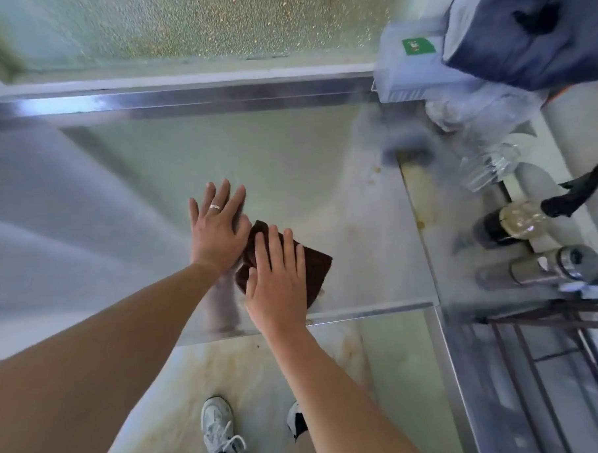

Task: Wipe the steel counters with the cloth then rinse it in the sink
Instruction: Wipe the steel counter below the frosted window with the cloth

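Steel bench point(288, 165) carries the cloth point(313, 263); right hand point(276, 282) flat on it, left hand point(219, 229) flat beside, touching its left edge.

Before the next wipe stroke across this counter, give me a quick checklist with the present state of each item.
1. Cloth flat on the steel counter: ok.
2. Right hand pressing on the cloth with straight fingers: ok.
3. Left hand flat on the counter beside the cloth, at its edge: ok.
4. Path to the left free of items: ok.
5. Bottles and clutter to the right, off this counter: ok.
6. Cloth wet enough: cannot tell.
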`<action>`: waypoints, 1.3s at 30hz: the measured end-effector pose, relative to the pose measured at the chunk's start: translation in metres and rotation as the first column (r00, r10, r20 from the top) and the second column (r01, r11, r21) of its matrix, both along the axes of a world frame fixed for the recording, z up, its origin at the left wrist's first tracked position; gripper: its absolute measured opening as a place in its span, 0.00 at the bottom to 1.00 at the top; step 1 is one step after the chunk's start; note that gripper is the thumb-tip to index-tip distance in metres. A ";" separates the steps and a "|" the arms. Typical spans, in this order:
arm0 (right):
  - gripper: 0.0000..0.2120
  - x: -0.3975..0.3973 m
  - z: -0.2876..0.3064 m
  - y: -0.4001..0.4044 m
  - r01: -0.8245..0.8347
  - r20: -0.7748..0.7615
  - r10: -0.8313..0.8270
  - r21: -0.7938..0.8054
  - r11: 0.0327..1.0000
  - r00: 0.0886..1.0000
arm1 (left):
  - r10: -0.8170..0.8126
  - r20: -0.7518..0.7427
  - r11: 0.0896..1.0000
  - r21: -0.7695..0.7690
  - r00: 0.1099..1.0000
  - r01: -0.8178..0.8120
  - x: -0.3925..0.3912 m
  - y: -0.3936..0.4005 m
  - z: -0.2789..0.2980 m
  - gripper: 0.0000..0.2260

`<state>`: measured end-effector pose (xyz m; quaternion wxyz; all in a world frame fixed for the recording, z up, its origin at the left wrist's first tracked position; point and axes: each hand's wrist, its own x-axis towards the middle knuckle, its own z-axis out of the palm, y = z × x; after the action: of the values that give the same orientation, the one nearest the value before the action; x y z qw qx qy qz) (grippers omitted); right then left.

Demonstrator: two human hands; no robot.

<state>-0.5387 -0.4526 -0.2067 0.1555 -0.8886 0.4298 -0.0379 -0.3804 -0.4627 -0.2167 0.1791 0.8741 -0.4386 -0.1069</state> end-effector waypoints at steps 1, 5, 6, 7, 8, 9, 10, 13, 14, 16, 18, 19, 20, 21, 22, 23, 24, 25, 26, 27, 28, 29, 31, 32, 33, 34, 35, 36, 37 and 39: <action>0.30 -0.001 0.001 0.008 -0.020 -0.007 0.020 0.003 1.000 1.000 | 0.001 -0.014 1.000 -0.012 1.000 -0.001 0.001 0.000 0.000 0.25; 0.28 -0.024 -0.005 0.020 -0.147 -0.008 0.147 0.002 0.989 0.989 | -0.004 -0.043 1.000 -0.021 0.999 0.003 0.000 0.003 0.001 0.25; 0.28 -0.034 -0.006 0.018 -0.180 0.002 0.180 0.001 0.984 0.984 | -0.003 -0.042 1.000 -0.017 0.999 0.002 -0.003 0.004 0.001 0.25; 0.28 -0.045 -0.006 0.014 -0.211 0.009 0.211 -0.003 0.977 0.977 | 0.001 -0.036 1.000 -0.012 0.999 -0.001 -0.007 0.006 0.002 0.25; 0.27 -0.056 -0.007 0.009 -0.233 0.012 0.233 -0.009 0.973 0.972 | 0.006 -0.027 1.000 -0.007 1.000 -0.006 -0.012 0.008 0.002 0.25; 0.27 -0.068 -0.007 0.004 -0.239 0.012 0.239 -0.016 0.971 0.971 | 0.014 -0.023 1.000 -0.002 1.000 -0.015 -0.017 0.009 0.003 0.25; 0.27 -0.078 -0.007 -0.002 -0.231 0.009 0.231 -0.024 0.973 0.973 | 0.029 -0.025 1.000 0.000 0.999 -0.029 -0.023 0.008 0.004 0.25; 0.28 -0.106 -0.006 -0.025 -0.166 -0.014 0.165 -0.044 0.985 0.986 | 0.078 -0.055 0.997 -0.003 0.995 -0.078 -0.041 0.000 0.008 0.25; 0.28 -0.114 -0.006 -0.035 -0.140 -0.023 0.139 -0.056 0.989 0.990 | 0.075 -0.066 0.997 -0.010 0.995 -0.076 -0.048 -0.005 0.009 0.25; 0.28 -0.130 -0.007 -0.058 -0.073 -0.042 0.070 -0.083 0.994 0.997 | 0.027 -0.081 0.999 -0.029 0.996 -0.029 -0.061 -0.018 0.010 0.25; 0.29 -0.145 -0.009 -0.082 0.021 -0.073 -0.029 -0.106 0.994 0.997 | -0.045 -0.088 0.999 -0.030 0.995 0.043 -0.074 -0.033 0.008 0.25; 0.29 -0.152 -0.010 -0.094 0.074 -0.090 -0.085 -0.120 0.990 0.992 | -0.067 -0.091 0.998 -0.024 0.994 0.065 -0.079 -0.041 0.008 0.25; 0.29 -0.158 -0.011 -0.105 0.125 -0.104 -0.139 -0.134 0.983 0.985 | -0.073 -0.092 0.997 -0.022 0.993 0.072 -0.083 -0.049 0.007 0.25; 0.29 -0.163 -0.011 -0.117 0.167 -0.116 -0.185 -0.144 0.975 0.976 | -0.066 -0.091 0.998 -0.026 0.994 0.064 -0.086 -0.056 0.007 0.25; 0.29 -0.166 -0.011 -0.127 0.203 -0.128 -0.222 -0.149 0.968 0.967 | -0.049 -0.087 0.998 -0.036 0.995 0.046 -0.087 -0.063 0.006 0.26; 0.29 -0.166 -0.011 -0.136 0.235 -0.134 -0.256 -0.153 0.960 0.957 | -0.030 -0.080 0.999 -0.046 0.996 0.026 -0.085 -0.068 0.005 0.26; 0.29 -0.166 -0.011 -0.144 0.266 -0.134 -0.287 -0.155 0.951 0.949 | -0.013 -0.069 0.999 -0.052 0.998 0.010 -0.082 -0.072 0.003 0.26; 0.29 -0.165 -0.011 -0.152 0.296 -0.130 -0.316 -0.154 0.943 0.940 | -0.001 -0.054 0.999 -0.051 0.999 -0.001 -0.078 -0.077 0.002 0.26; 0.29 -0.163 -0.011 -0.159 0.325 -0.124 -0.345 -0.151 0.933 0.930 | 0.007 -0.037 0.999 -0.044 0.999 -0.009 -0.074 -0.081 0.000 0.26; 0.29 -0.161 -0.010 -0.167 0.350 -0.117 -0.368 -0.151 0.925 0.922 | 0.014 -0.023 0.999 -0.036 1.000 -0.015 -0.070 -0.085 0.000 0.26; 0.29 -0.159 -0.010 -0.174 0.366 -0.112 -0.384 -0.152 0.918 0.917 | 0.023 -0.015 0.999 -0.029 1.000 -0.023 -0.067 -0.090 -0.001 0.26; 0.29 -0.157 -0.010 -0.182 0.372 -0.111 -0.390 -0.153 0.915 0.914 | 0.034 -0.010 0.999 -0.024 0.999 -0.034 -0.065 -0.095 -0.001 0.26; 0.29 -0.153 -0.011 -0.198 0.371 -0.108 -0.389 -0.156 0.916 0.915 | 0.056 0.001 0.998 -0.018 0.998 -0.056 -0.064 -0.107 -0.002 0.26; 0.29 -0.151 -0.012 -0.206 0.364 -0.107 -0.383 -0.158 0.918 0.918 | 0.064 0.008 0.998 -0.012 0.998 -0.064 -0.064 -0.112 -0.003 0.26; 0.29 -0.148 -0.012 -0.215 0.355 -0.107 -0.374 -0.161 0.921 0.921 | 0.067 0.014 0.998 -0.003 0.998 -0.067 -0.065 -0.117 -0.003 0.26; 0.29 -0.145 -0.013 -0.224 0.346 -0.107 -0.365 -0.165 0.924 0.925 | 0.066 0.022 0.998 0.006 0.998 -0.066 -0.065 -0.121 -0.004 0.26; 0.29 -0.142 -0.014 -0.233 0.338 -0.106 -0.359 -0.171 0.925 0.927 | 0.063 0.030 0.998 0.014 0.998 -0.063 -0.066 -0.123 -0.005 0.26; 0.29 -0.138 -0.015 -0.242 0.333 -0.104 -0.355 -0.177 0.926 0.929 | 0.059 0.038 0.998 0.020 0.998 -0.060 -0.067 -0.124 -0.005 0.26; 0.29 -0.133 -0.015 -0.250 0.329 -0.104 -0.351 -0.183 0.926 0.931 | 0.057 0.041 0.998 0.025 0.998 -0.058 -0.067 -0.124 -0.006 0.26; 0.30 -0.121 -0.017 -0.267 0.325 -0.103 -0.348 -0.190 0.926 0.932 | 0.059 0.045 0.998 0.033 0.997 -0.060 -0.068 -0.123 -0.006 0.27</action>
<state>-0.6600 -0.7195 -0.2233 0.0407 -0.8121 0.5807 -0.0403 -0.4479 -0.5861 -0.2222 0.1574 0.8920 -0.4142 -0.0899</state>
